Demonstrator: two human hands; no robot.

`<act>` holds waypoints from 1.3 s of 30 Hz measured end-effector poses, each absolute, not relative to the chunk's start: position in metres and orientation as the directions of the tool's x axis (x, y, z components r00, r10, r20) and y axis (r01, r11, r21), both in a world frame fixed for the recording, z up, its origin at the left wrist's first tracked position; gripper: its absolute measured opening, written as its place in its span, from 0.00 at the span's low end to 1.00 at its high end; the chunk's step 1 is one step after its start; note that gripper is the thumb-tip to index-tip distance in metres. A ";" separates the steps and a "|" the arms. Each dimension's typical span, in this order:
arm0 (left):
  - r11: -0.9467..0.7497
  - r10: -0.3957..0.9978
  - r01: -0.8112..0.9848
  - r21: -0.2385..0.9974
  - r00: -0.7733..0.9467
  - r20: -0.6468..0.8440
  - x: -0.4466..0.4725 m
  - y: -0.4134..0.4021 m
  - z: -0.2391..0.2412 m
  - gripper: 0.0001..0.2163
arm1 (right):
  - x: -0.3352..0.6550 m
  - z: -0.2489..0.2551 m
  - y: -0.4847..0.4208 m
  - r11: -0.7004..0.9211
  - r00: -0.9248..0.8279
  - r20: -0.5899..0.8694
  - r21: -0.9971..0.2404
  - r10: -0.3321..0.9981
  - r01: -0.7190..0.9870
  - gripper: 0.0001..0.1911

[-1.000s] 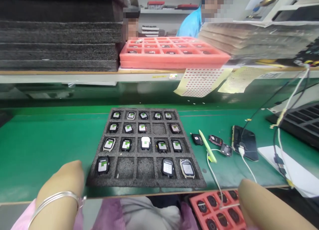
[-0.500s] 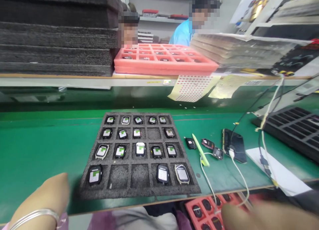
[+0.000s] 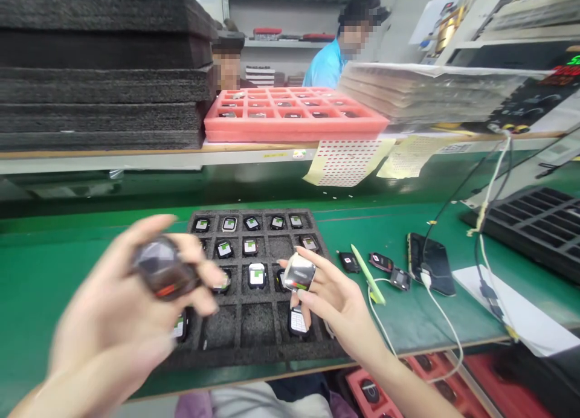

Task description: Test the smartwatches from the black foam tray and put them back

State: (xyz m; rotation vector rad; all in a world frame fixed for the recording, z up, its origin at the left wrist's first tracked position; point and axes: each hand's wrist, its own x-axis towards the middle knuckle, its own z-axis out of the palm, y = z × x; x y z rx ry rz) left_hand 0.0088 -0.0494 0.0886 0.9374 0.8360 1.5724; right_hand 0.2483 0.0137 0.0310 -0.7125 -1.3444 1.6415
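Head view: a green counter (image 3: pixel 36 249) runs across the scene, with a wooden-edged shelf (image 3: pixel 254 153) above its far side. On the shelf stand a tall stack of black foam (image 3: pixel 99 86) at the left, a pink tray (image 3: pixel 294 129) of small dark items in the middle, and a stack of clear-wrapped sheets (image 3: pixel 426 98) at the right; a red-dotted yellow sheet (image 3: pixel 348 163) hangs from its edge. Beyond, a person in blue (image 3: pixel 324 64) is turned sideways, and a second person (image 3: pixel 229 43) shows partly behind the foam stack. On the counter's right side lie a pale green stick (image 3: pixel 368 274), a phone (image 3: pixel 430 264) with a white cable plugged in, and a white sheet (image 3: pixel 516 312). A black foam tray (image 3: pixel 254 353) of smartwatches (image 3: pixel 257 275) lies in the middle, partly covered by both hands. The left hand (image 3: pixel 113 309), blurred, is closed around a dark watch (image 3: pixel 163 267) over the tray's left side. The right hand (image 3: pixel 338 297) grips a shiny, pale-rimmed watch (image 3: pixel 299 273) between thumb and fingers, over the tray's right side. The two held watches are well apart.
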 end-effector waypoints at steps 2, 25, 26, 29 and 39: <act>-0.009 0.998 -0.479 0.878 0.047 0.035 0.017 -0.041 0.088 0.30 | 0.249 0.032 0.013 -0.040 -0.484 0.100 -0.962 0.869 -0.270 0.27; 0.131 0.967 -0.420 0.898 0.253 -0.023 0.041 -0.011 0.034 0.20 | 0.249 0.018 0.018 0.045 -0.359 0.073 -0.995 0.931 -0.085 0.16; 0.132 0.970 -0.419 0.898 0.243 -0.029 0.040 -0.010 0.034 0.20 | 0.251 0.017 0.017 0.037 -0.379 0.072 -0.995 0.923 -0.097 0.17; 0.126 0.975 -0.428 0.895 0.220 -0.032 0.039 -0.008 0.034 0.20 | 0.253 0.018 0.016 -0.001 -0.462 0.072 -0.988 0.884 -0.156 0.21; 0.065 0.970 -0.412 0.909 0.240 0.040 0.038 -0.014 0.034 0.31 | 0.244 0.018 0.014 0.007 -0.469 0.092 -0.984 0.878 -0.180 0.24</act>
